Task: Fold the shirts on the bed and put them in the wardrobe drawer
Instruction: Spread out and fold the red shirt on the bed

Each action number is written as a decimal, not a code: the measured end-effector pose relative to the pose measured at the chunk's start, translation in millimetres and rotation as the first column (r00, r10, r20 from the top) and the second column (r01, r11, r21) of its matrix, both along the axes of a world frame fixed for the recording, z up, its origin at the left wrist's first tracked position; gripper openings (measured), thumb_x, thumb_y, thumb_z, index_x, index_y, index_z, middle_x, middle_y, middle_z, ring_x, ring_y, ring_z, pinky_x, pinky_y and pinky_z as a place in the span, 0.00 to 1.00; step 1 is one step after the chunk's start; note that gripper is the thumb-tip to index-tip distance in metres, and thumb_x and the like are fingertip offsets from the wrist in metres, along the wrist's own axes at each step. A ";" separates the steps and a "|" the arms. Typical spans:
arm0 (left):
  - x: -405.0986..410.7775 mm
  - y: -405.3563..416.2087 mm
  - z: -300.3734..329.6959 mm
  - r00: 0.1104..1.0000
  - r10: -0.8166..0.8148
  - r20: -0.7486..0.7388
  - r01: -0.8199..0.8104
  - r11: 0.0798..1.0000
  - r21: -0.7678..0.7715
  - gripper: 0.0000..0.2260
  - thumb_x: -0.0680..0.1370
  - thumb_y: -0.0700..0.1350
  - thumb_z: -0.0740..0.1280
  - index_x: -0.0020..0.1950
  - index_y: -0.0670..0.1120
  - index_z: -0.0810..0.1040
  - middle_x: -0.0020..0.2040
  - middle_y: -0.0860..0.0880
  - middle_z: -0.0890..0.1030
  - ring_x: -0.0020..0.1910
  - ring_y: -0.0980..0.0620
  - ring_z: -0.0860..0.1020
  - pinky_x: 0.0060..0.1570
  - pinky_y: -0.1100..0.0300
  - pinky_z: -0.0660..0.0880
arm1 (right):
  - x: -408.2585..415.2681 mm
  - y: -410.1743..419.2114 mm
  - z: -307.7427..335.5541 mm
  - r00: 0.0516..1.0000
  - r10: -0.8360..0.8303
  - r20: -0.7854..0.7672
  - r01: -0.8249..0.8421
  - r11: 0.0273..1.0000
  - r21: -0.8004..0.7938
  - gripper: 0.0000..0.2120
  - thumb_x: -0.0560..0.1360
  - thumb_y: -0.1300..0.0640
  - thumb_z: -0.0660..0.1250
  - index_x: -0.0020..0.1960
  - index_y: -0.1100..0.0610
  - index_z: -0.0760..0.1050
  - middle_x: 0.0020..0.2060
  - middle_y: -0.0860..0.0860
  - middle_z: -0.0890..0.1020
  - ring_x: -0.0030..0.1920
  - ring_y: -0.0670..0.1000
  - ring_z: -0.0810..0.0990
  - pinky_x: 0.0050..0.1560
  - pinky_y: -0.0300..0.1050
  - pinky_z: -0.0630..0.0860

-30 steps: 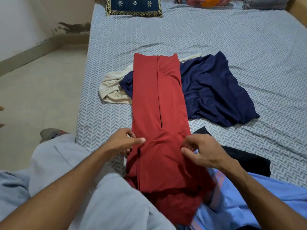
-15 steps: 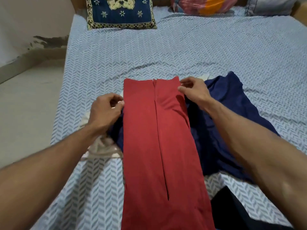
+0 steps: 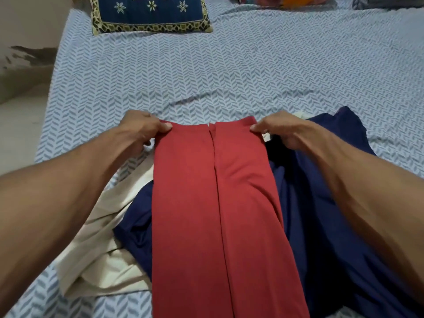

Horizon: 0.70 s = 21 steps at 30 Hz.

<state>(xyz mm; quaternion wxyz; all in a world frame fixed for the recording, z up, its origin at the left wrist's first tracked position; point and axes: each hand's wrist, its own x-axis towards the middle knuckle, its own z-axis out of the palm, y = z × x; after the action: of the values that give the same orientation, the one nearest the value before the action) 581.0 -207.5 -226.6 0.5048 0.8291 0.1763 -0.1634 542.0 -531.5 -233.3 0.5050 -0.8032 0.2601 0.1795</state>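
While the red shirt [image 3: 213,203] lies folded in a long strip over the navy shirt [image 3: 321,214] and cream shirt [image 3: 103,249] on the bed [image 3: 229,76], the left hand [image 3: 140,129] and the right hand [image 3: 280,127] each pinch one far corner.

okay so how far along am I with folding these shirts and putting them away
Done: the red shirt already has its sides folded in, making a long strip. In hand: your left hand and right hand pinch its far corners, so the lengthwise fold is not yet made. Left: the navy shirt and cream shirt lie unfolded beneath it on the bed. No drawer is in view.
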 end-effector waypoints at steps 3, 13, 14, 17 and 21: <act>8.1 -1.8 -7.1 0.998 0.049 0.025 -0.048 0.998 -0.043 0.10 0.72 0.41 0.78 0.40 0.47 0.77 0.41 0.44 0.81 0.36 0.47 0.74 0.33 0.57 0.69 | 5.6 -5.4 -8.6 0.996 -0.004 0.093 -0.005 0.995 0.099 0.13 0.80 0.59 0.68 0.38 0.51 0.73 0.35 0.46 0.75 0.34 0.43 0.69 0.37 0.40 0.64; -19.7 9.5 14.5 0.999 -0.034 -0.039 0.027 0.984 -0.176 0.08 0.69 0.37 0.79 0.44 0.44 0.83 0.42 0.43 0.84 0.36 0.51 0.78 0.33 0.59 0.70 | -13.3 18.6 4.0 0.981 -0.078 0.178 0.063 0.994 0.088 0.12 0.80 0.61 0.69 0.39 0.54 0.73 0.36 0.49 0.78 0.37 0.45 0.76 0.38 0.38 0.75; -25.6 12.1 24.3 1.000 -0.023 -0.019 0.019 0.983 -0.180 0.09 0.68 0.36 0.80 0.46 0.42 0.84 0.45 0.41 0.85 0.38 0.51 0.79 0.36 0.59 0.74 | -19.9 21.0 13.8 0.978 -0.109 0.176 0.088 0.988 0.125 0.11 0.79 0.61 0.69 0.39 0.54 0.74 0.35 0.48 0.79 0.35 0.45 0.76 0.33 0.37 0.75; -38.8 18.2 57.4 0.993 -0.045 0.113 0.060 0.990 -0.131 0.12 0.66 0.36 0.81 0.47 0.37 0.84 0.46 0.43 0.85 0.41 0.53 0.80 0.46 0.59 0.78 | -40.5 22.8 41.5 0.960 -0.153 0.234 0.109 0.975 0.192 0.10 0.78 0.62 0.70 0.40 0.54 0.75 0.33 0.48 0.81 0.36 0.47 0.78 0.34 0.37 0.75; -72.0 28.5 98.2 0.948 -0.177 0.266 0.195 0.980 -0.045 0.11 0.68 0.34 0.79 0.35 0.43 0.78 0.32 0.49 0.77 0.28 0.60 0.75 0.32 0.67 0.73 | -80.6 14.9 83.4 0.916 0.004 0.401 -0.017 0.999 0.030 0.13 0.75 0.70 0.71 0.39 0.55 0.75 0.30 0.42 0.81 0.31 0.35 0.77 0.36 0.27 0.72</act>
<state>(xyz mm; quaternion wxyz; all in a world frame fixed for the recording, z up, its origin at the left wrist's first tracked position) 509.0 -179.0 -128.4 0.5349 0.8379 0.0237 -0.1062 461.4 -516.6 -149.9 0.5598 -0.8158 0.1439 0.0182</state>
